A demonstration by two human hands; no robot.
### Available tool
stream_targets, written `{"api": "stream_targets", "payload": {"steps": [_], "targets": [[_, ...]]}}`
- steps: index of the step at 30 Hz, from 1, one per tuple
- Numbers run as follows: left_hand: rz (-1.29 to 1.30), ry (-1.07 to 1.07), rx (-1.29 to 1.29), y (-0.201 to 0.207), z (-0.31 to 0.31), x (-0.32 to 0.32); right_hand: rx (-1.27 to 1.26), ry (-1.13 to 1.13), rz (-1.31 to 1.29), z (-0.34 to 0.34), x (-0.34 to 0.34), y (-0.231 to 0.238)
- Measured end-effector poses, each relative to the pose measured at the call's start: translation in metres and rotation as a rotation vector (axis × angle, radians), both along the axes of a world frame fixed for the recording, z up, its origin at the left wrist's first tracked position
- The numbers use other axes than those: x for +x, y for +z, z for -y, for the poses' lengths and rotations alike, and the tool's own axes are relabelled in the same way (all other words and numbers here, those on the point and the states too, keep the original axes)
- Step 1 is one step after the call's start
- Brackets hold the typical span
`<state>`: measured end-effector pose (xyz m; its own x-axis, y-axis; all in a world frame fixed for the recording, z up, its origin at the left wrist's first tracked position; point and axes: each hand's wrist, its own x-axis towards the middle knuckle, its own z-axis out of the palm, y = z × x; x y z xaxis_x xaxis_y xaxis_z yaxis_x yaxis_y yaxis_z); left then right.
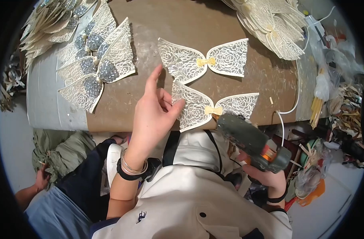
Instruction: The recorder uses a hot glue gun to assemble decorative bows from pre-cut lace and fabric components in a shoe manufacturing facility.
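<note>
My left hand (154, 113) pinches the left wing of a cream lace bow (198, 108) with a small yellow centre knot, lying at the near edge of the brown board (182, 24). My right hand (265, 175) grips a dark green glue gun (249, 139) with an orange trigger part; its nozzle points at the bow's yellow knot. A second, similar lace bow (206, 59) lies flat just beyond the first.
A row of lace bows with grey sequin centres (96, 67) lies at the left of the board. Stacks of cream lace pieces sit at the far left (50, 20) and far right (273, 28). A white cable (295, 99) hangs off the right edge beside cluttered bags. Another person's hand (40, 179) shows lower left.
</note>
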<state>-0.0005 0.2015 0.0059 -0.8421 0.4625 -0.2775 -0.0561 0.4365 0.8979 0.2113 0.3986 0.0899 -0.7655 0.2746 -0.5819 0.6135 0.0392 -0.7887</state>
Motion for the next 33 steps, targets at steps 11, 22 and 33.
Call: {"api": "stream_targets", "payload": {"steps": [11, 22, 33], "targets": [[-0.020, 0.000, -0.002, -0.002, 0.001, 0.003, 0.150, -0.022, 0.111, 0.013, -0.009, -0.013], [-0.054, 0.014, -0.004, -0.004, 0.001, 0.003, 0.175, -0.013, 0.162, 0.009, -0.004, 0.000], [-0.064, 0.031, 0.024, -0.007, -0.002, 0.006, 0.136, -0.125, 0.138, 0.006, 0.005, 0.000]]}}
